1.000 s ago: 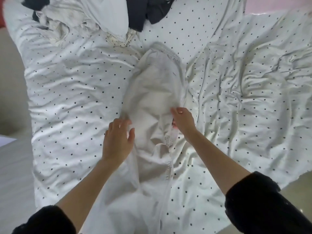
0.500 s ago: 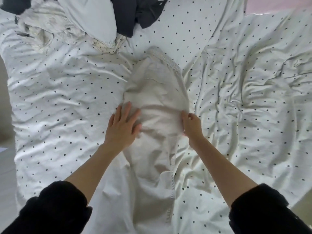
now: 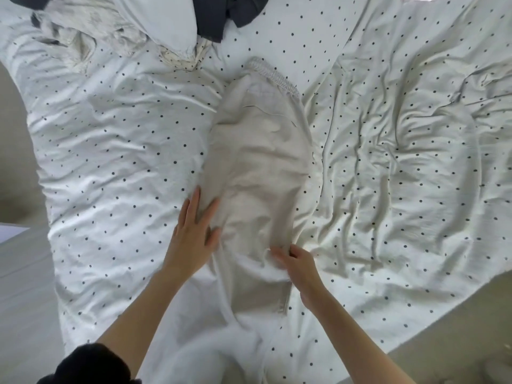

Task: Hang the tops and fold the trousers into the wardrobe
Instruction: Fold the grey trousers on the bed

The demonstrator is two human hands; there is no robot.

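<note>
Left hand [image 3: 194, 236] flat, fingers straight, pressing cream cotton elastic-waist trousers [image 3: 257, 167]; right hand [image 3: 295, 263] pinching near-right edge. Risk: dotted white bedsheet [image 3: 124, 139] slack underneath, so tugging cld bunch fabric, skew fold.

Two bare forearms reach toward twelve o'clock. The left hand [image 3: 194, 234] lies flat, fingers straight and spread. The right hand [image 3: 297, 263] curls, fingertips pinching, slightly blurred.

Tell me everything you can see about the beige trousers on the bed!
The beige trousers look like soft, thin, wrinkled cloth. They lie flat and lengthways on the dotted sheet, with the gathered elastic waistband at the far end and the legs running toward the person. The left hand presses flat on their left edge. The right hand pinches the cloth at the right edge.
</note>
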